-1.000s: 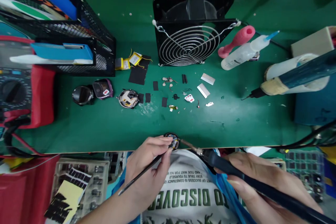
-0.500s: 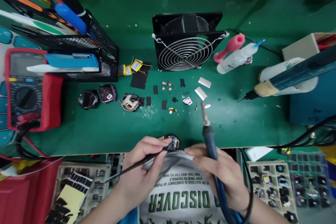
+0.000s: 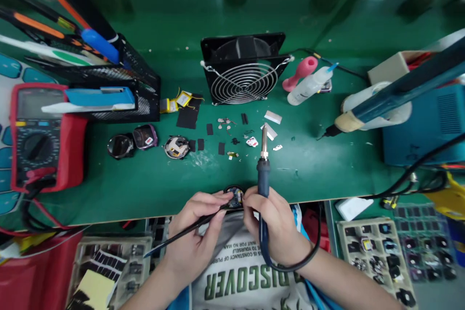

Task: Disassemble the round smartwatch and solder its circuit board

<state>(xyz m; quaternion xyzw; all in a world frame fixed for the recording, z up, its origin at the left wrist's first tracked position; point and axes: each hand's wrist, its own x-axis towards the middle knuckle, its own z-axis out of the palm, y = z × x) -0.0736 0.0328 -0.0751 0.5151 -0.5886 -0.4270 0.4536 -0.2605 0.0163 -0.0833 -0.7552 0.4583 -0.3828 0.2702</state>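
My left hand (image 3: 196,227) grips a slim dark tool (image 3: 181,230) with a bluish tail end. Its fingertips also rest on a small round device (image 3: 238,197) with an exposed circuit board, at the table's front edge. In my right hand (image 3: 278,223) is a soldering iron (image 3: 264,177), whose metal tip points away from me over the table. The thumb and fingers of that hand are drawn together at the right side of the round device. Whether they pinch anything small there is hidden.
A black fan (image 3: 245,70) stands at the back. Small parts, black pads and another opened round case (image 3: 177,147) lie before it. A multimeter (image 3: 39,138) is on the left, a squeeze bottle (image 3: 310,85) and a hot-air handle (image 3: 385,99) on the right. Parts trays (image 3: 376,256) sit below.
My right hand has moved left with the soldering iron, up to the round device. The iron now stands more upright in view. My left hand keeps its hold; the whole view has shifted slightly.
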